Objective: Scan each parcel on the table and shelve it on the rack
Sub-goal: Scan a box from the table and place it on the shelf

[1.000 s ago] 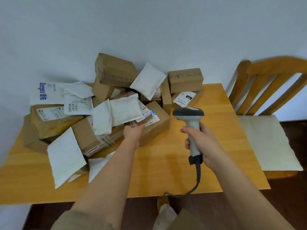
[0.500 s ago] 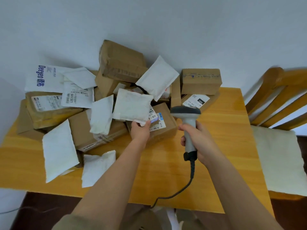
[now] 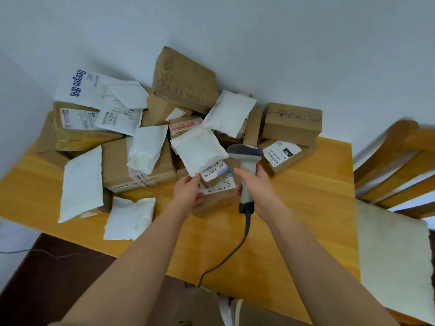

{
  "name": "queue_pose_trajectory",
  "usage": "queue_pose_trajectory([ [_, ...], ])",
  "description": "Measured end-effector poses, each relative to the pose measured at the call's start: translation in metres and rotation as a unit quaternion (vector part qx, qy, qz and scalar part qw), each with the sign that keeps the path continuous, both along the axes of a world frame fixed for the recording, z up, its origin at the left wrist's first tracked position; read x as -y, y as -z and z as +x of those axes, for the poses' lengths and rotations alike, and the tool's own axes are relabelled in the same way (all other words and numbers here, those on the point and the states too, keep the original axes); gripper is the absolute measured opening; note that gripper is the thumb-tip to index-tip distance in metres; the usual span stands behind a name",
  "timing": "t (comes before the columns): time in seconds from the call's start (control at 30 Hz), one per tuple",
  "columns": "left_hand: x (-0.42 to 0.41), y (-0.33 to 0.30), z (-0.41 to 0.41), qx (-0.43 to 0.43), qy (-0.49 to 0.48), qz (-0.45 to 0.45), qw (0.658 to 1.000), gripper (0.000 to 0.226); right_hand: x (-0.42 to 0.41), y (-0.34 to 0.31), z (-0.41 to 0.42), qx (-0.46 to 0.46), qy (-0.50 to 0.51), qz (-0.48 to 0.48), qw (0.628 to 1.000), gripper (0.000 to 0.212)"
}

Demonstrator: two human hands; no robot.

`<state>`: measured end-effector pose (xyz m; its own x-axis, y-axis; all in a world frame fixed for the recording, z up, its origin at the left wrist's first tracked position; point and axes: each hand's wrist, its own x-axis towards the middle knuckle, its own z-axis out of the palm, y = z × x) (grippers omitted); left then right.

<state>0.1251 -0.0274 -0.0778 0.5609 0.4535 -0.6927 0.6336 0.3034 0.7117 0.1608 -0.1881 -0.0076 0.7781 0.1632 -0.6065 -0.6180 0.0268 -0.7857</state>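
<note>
The fingers [image 3: 260, 178] of the right hand [image 3: 261, 191] are curling round the pale grey handle of a handheld barcode scanner [image 3: 246, 170], whose dark head is pointing at the pile and whose black cable [image 3: 237, 245] is trailing off the near table edge. The left hand [image 3: 188, 192] is pinching the lower corner of a soft white padded mailer [image 3: 197, 151], which is lying tilted over a small brown cardboard box with white barcode labels [image 3: 217, 191] near the middle of the yellow wooden table [image 3: 306, 208]. About seven more white mailers are lying around, among them a flat one [image 3: 81, 184] and a crumpled one [image 3: 129, 218] at the left front. Roughly eight brown cardboard boxes are heaped against the white wall; the exact count cannot be told. One wooden chair with a cream cushion [image 3: 395, 243] is standing to the right.
</note>
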Motion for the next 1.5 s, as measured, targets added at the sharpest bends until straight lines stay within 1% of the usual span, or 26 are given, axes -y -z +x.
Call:
queue_pose_trajectory([
  [0.1, 0.001, -0.002, 0.004, 0.024, -0.04, -0.056, 0.997, 0.023, -0.006, 0.01, 0.016, -0.009, -0.014, 0.017, 1.0, 0.029],
  [0.23, 0.0, -0.004, 0.005, 0.012, -0.063, -0.123, 0.99, 0.026, -0.015, 0.02, 0.026, -0.033, -0.052, 0.039, 0.997, 0.04],
  [0.3, -0.002, -0.006, 0.003, 0.012, -0.056, -0.133, 0.99, 0.024, -0.015, 0.022, 0.024, -0.028, -0.063, 0.025, 0.997, 0.041],
  [0.37, -0.006, -0.012, 0.001, 0.011, -0.04, -0.122, 0.992, 0.02, -0.011, 0.024, 0.019, -0.015, -0.061, 0.011, 0.998, 0.042],
  [0.47, -0.012, -0.023, -0.003, -0.004, -0.014, -0.13, 0.991, 0.028, -0.005, 0.023, 0.01, -0.005, -0.052, 0.022, 0.998, 0.044],
  [0.53, -0.011, -0.032, -0.006, 0.0, -0.029, -0.147, 0.989, 0.034, -0.005, 0.02, 0.003, -0.001, -0.062, 0.024, 0.998, 0.046],
  [0.6, -0.009, -0.039, -0.008, 0.02, -0.06, -0.165, 0.984, 0.034, -0.007, 0.017, -0.002, -0.003, -0.071, 0.026, 0.997, 0.048],
  [0.67, -0.011, -0.046, -0.006, 0.021, -0.064, -0.164, 0.984, 0.027, -0.006, 0.011, -0.003, 0.002, -0.061, 0.025, 0.998, 0.047],
  [0.73, -0.015, -0.057, -0.009, 0.004, -0.02, -0.146, 0.989, 0.014, -0.001, 0.005, -0.001, 0.01, -0.028, 0.028, 0.999, 0.044],
  [0.77, -0.019, -0.061, -0.009, -0.003, 0.007, -0.13, 0.991, 0.01, 0.002, 0.001, 0.001, 0.017, -0.008, 0.037, 0.999, 0.043],
  [0.87, -0.031, -0.078, -0.01, 0.005, 0.075, -0.08, 0.994, 0.013, 0.012, -0.015, 0.006, 0.047, 0.015, 0.041, 0.998, 0.043],
  [0.97, -0.037, -0.092, -0.008, 0.031, 0.14, -0.06, 0.988, 0.015, 0.019, -0.029, 0.007, 0.062, -0.02, 0.023, 0.998, 0.048],
  [1.07, -0.037, -0.106, -0.007, 0.06, 0.15, -0.064, 0.985, 0.014, 0.022, -0.036, 0.002, 0.039, -0.062, 0.023, 0.997, 0.056],
  [1.2, -0.033, -0.118, -0.001, 0.12, 0.097, -0.106, 0.982, 0.022, 0.026, -0.041, -0.006, 0.025, -0.082, 0.02, 0.996, 0.057],
  [1.27, -0.03, -0.12, 0.002, 0.138, 0.074, -0.124, 0.98, 0.034, 0.027, -0.044, -0.009, 0.018, -0.052, 0.045, 0.997, 0.052],
  [1.37, -0.02, -0.119, 0.001, 0.131, 0.071, -0.119, 0.982, 0.052, 0.025, -0.049, -0.012, -0.003, 0.055, 0.107, 0.993, 0.042],
  [1.43, -0.012, -0.119, -0.004, 0.103, 0.126, -0.13, 0.978, 0.058, 0.023, -0.051, -0.013, -0.01, 0.115, 0.128, 0.985, 0.044],
  [1.5, 0.0, -0.118, -0.007, 0.092, 0.189, -0.151, 0.966, 0.063, 0.02, -0.052, -0.015, -0.008, 0.137, 0.124, 0.983, 0.047],
])
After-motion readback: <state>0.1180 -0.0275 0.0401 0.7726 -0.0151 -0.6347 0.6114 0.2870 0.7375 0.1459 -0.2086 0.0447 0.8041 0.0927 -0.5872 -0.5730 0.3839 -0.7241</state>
